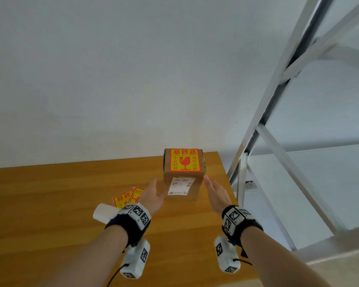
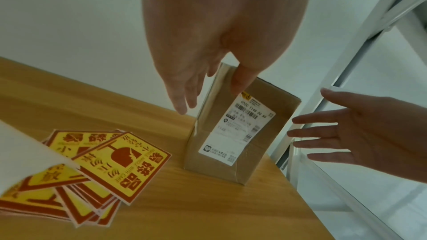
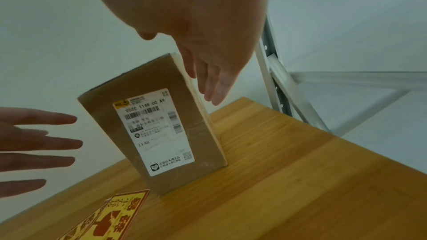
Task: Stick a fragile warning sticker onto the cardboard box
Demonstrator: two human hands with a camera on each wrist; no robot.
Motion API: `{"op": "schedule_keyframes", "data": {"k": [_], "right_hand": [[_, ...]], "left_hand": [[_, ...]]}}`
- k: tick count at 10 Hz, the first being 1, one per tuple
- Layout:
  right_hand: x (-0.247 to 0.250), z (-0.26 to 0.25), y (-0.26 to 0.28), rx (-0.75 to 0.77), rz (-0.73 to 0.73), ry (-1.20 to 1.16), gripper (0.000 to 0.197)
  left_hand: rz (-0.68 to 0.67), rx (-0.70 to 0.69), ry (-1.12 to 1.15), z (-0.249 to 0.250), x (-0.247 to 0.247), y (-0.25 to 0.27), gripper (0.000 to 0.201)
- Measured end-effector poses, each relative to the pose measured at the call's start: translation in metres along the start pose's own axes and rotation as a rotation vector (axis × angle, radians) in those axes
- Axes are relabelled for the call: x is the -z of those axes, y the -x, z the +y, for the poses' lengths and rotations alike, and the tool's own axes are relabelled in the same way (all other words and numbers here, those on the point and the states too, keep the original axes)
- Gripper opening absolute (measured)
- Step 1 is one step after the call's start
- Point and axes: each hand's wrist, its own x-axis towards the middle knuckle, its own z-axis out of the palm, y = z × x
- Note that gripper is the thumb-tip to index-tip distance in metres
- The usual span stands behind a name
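A brown cardboard box (image 1: 182, 187) stands upright on the wooden table (image 1: 50, 204), its white shipping label facing me. A red and yellow fragile sticker (image 1: 184, 160) lies flat on its top face. My left hand (image 1: 153, 193) hovers just left of the box, fingers straight, holding nothing. My right hand (image 1: 216, 191) hovers just right of it, also straight-fingered and empty. In the left wrist view the left hand (image 2: 191, 83) is close to the box (image 2: 235, 130) at its upper edge. The right wrist view shows the right hand (image 3: 215, 72) beside the box (image 3: 157, 134).
A fanned stack of fragile stickers (image 1: 126, 196) lies on the table left of the box. A curled white backing sheet (image 1: 104, 213) rests over its near side. A grey metal shelf frame (image 1: 267, 121) rises just past the table's right edge. A white wall is behind.
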Motion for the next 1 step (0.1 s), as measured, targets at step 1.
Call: {"op": "schedule_keyframes", "data": {"k": [1], "right_hand": [[-0.0012, -0.0110, 0.0183, 0.018, 0.055, 0.068, 0.060]], "left_hand": [[0.026, -0.026, -0.091, -0.0047, 0.0178, 0.0165, 0.062]]}}
